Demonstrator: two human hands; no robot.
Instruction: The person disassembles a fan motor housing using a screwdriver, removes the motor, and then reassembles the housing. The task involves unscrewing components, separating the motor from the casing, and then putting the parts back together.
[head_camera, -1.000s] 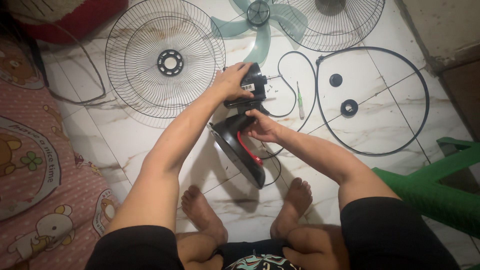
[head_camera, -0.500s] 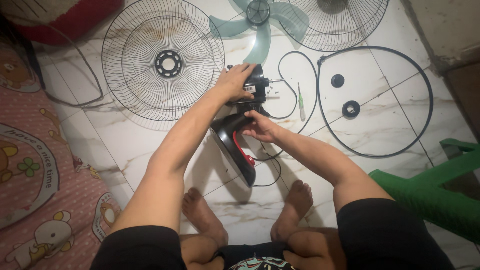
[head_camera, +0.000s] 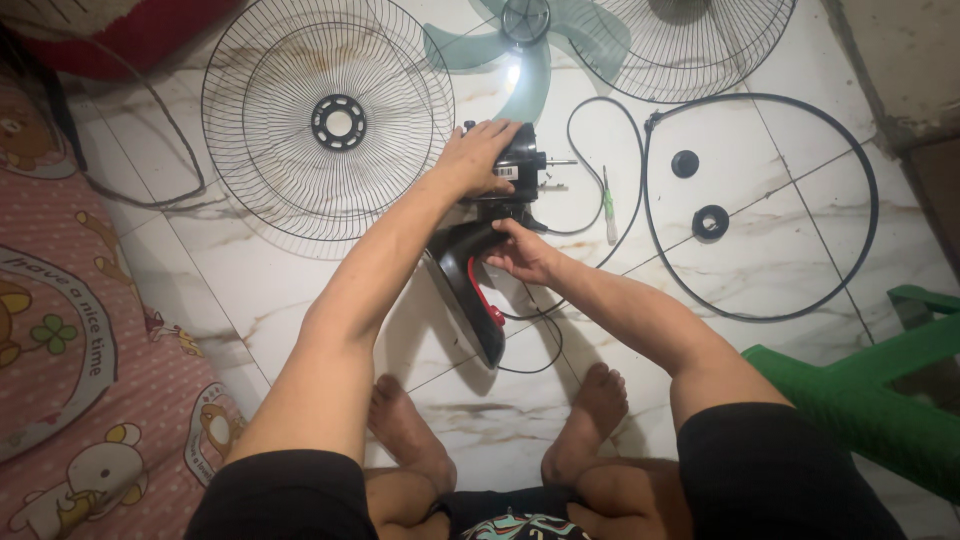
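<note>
I sit on a marble floor with a taken-apart electric fan in front of me. My left hand (head_camera: 478, 158) lies on top of the black fan motor (head_camera: 524, 165), gripping it. My right hand (head_camera: 520, 252) holds the black base shell (head_camera: 466, 283) just below the motor; the shell has a red part inside and stands on edge. A black cable (head_camera: 590, 115) loops away from the motor. A green-handled screwdriver (head_camera: 608, 205) lies on the floor to the right of the motor.
A wire fan guard (head_camera: 328, 118) lies at the left, a second guard (head_camera: 700, 30) at the top right, and a teal fan blade (head_camera: 527, 42) between them. A black ring (head_camera: 760, 205) encircles two small black caps (head_camera: 710, 221). Pink mat (head_camera: 80, 330) left, green plastic stool (head_camera: 860, 400) right.
Both hands stay on the motor and shell; the view has shifted slightly, and the shell looks tilted a little more upright.
</note>
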